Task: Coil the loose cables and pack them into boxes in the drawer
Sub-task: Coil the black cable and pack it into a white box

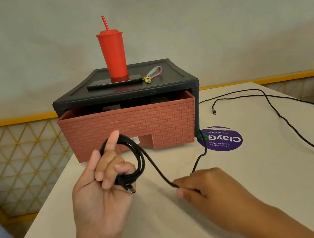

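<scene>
Mid-coil, bottom centre of the frame. Left hand (101,189) curled round several wound loops of black cable (140,159), plug dangling at the palm. Just right of it, right hand (208,189) pinching the loose run. Next, likely: laying on another turn, drawing slack across the table (171,231) from the right. Beyond, mid-frame: red drawer (132,127) ajar, dark boxes (111,107) barely visible inside.

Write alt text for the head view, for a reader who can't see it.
A person's left grip holds a coil of black cable while the right grip pinches its loose run, above a table. Behind stands a black case with a slightly open red drawer, a red cup and phone on top.
</scene>
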The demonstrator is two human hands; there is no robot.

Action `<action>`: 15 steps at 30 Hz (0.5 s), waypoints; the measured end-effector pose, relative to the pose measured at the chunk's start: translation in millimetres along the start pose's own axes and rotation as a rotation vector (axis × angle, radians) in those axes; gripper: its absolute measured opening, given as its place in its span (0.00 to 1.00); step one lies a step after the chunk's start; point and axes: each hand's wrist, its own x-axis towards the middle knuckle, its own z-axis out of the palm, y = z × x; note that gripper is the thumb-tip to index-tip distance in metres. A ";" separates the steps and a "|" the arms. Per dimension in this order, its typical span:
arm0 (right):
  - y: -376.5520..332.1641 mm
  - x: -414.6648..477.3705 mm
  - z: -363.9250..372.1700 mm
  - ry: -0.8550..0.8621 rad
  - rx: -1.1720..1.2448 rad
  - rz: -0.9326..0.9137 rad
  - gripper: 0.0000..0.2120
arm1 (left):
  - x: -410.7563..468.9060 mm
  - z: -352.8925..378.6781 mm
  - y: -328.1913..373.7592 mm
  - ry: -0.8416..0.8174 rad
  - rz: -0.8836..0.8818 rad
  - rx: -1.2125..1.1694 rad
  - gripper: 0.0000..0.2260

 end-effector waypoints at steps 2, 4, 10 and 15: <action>-10.9 -3.0 4.1 -0.074 -0.008 -0.043 0.12 | 3.3 9.3 -2.0 -0.010 0.083 0.097 0.23; -15.8 -5.2 6.8 -0.114 -0.005 -0.043 0.13 | 8.8 18.0 -13.9 0.011 0.133 0.173 0.27; -13.7 -5.5 7.8 -0.176 0.006 -0.033 0.12 | 12.2 33.7 -47.9 0.180 0.247 0.693 0.18; -8.0 -7.0 8.8 -0.171 -0.023 0.055 0.12 | 9.9 36.8 -44.1 0.214 0.192 0.252 0.12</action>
